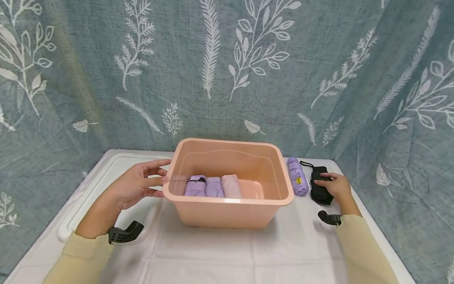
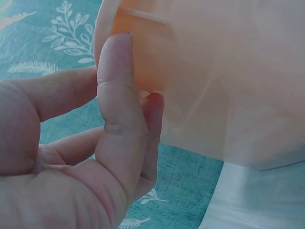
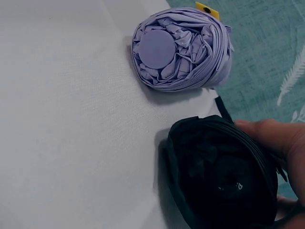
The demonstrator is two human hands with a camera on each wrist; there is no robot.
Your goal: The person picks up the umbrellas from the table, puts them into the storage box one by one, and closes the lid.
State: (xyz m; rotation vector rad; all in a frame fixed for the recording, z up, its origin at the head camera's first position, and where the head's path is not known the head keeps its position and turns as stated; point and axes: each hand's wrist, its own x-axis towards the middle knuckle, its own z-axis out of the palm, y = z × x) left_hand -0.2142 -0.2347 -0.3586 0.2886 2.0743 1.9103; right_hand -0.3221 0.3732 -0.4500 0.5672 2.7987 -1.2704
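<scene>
A pink plastic bin (image 1: 227, 213) stands mid-table. My left hand (image 1: 143, 179) holds its left rim, the thumb (image 2: 119, 90) and fingers bent round the edge in the left wrist view. At the right, my right hand (image 1: 338, 187) grips a black folded umbrella (image 1: 320, 193) lying on the table, thumb on one side and fingers on the other. The right wrist view shows the end of this black umbrella (image 3: 219, 176). Beside it lies a purple folded umbrella (image 1: 298, 177) with a yellow tag, untouched.
Inside the bin, toward its left, a purple bundle with a black strap (image 1: 195, 187), another purple bundle (image 1: 214, 187) and a pale pink one (image 1: 231, 187) stand side by side. A translucent white lid (image 1: 71, 221) lies at the left. Patterned curtain (image 1: 198, 106) surrounds the white-covered table.
</scene>
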